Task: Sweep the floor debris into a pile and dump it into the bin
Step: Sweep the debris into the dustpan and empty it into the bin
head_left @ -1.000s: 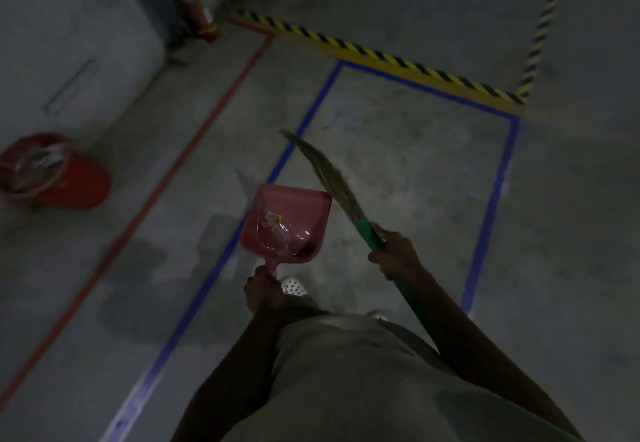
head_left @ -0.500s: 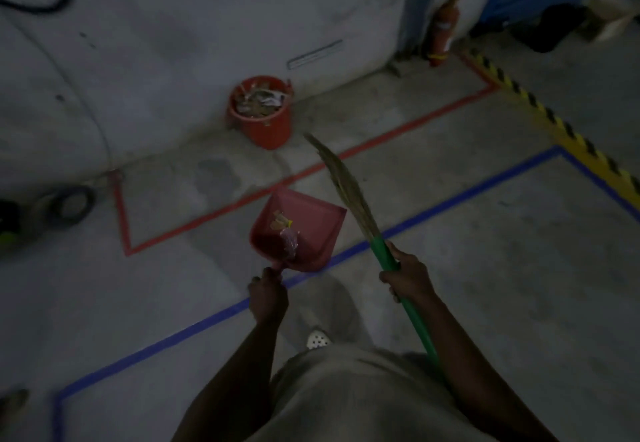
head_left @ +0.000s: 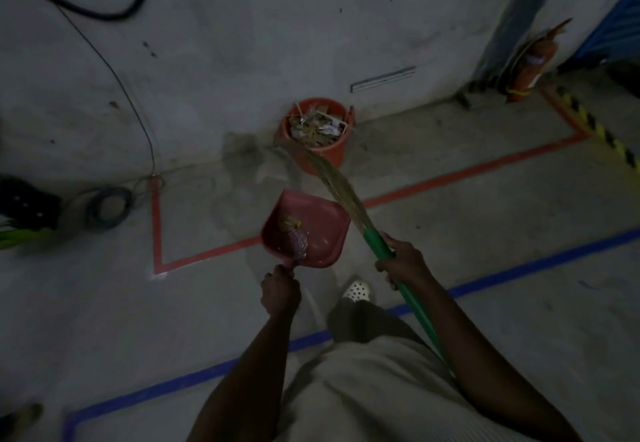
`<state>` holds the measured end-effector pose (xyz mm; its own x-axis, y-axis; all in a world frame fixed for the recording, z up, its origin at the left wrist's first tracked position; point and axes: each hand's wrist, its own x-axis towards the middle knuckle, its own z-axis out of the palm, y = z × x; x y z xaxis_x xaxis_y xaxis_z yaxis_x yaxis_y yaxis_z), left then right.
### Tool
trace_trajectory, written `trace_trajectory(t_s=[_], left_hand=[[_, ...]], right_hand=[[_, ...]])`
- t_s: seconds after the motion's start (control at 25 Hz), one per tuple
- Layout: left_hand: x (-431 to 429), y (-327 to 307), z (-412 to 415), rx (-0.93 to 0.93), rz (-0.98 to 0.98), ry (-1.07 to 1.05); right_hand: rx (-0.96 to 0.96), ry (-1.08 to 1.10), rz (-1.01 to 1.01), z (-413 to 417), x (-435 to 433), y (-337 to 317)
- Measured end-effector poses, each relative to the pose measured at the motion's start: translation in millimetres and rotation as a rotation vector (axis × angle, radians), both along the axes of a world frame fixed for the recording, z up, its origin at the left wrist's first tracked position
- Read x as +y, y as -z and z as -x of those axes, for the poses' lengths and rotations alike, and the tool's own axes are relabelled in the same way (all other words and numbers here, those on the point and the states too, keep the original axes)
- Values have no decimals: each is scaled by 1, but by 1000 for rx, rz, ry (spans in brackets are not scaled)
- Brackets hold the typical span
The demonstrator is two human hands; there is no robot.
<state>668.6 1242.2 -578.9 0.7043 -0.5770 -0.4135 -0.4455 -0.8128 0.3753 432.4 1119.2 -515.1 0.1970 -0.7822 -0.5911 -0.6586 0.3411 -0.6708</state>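
My left hand (head_left: 280, 290) grips the short handle of a pink dustpan (head_left: 322, 230), held level above the floor. Debris (head_left: 294, 233), a crumpled scrap and a clear wrapper, lies in the pan. My right hand (head_left: 403, 263) grips the green handle of a broom (head_left: 377, 244); its straw bristles point up and away toward a red bin (head_left: 332, 152). The bin stands against the wall just beyond the pan, with paper and scraps inside it.
A grey wall (head_left: 242, 43) rises behind the bin. A red fire extinguisher (head_left: 533, 67) stands at the right corner. Cable coil (head_left: 107, 207) and a dark object (head_left: 24, 204) lie at the left. Red tape (head_left: 207, 253) and blue tape (head_left: 519, 268) mark the floor.
I have turned toward the wall and come closer; the red bin moved from the left edge to straight ahead of the dustpan. Both hands keep their holds.
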Motion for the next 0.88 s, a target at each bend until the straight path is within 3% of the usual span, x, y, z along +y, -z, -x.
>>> trace_trajectory(t_s=[0.2, 0.52, 0.68, 0.88], left_hand=[[-139, -9, -53, 26, 27, 18], [-359, -22, -141, 60, -56, 108], [-484, -4, -192, 0, -89, 280], [-622, -44, -239, -3, -144, 500]], right_hand=[[-3, 59, -14, -61, -146, -15], [52, 104, -38, -110, -284, -10], [41, 184, -44, -147, -373, 15], [72, 251, -20, -192, -457, 14]])
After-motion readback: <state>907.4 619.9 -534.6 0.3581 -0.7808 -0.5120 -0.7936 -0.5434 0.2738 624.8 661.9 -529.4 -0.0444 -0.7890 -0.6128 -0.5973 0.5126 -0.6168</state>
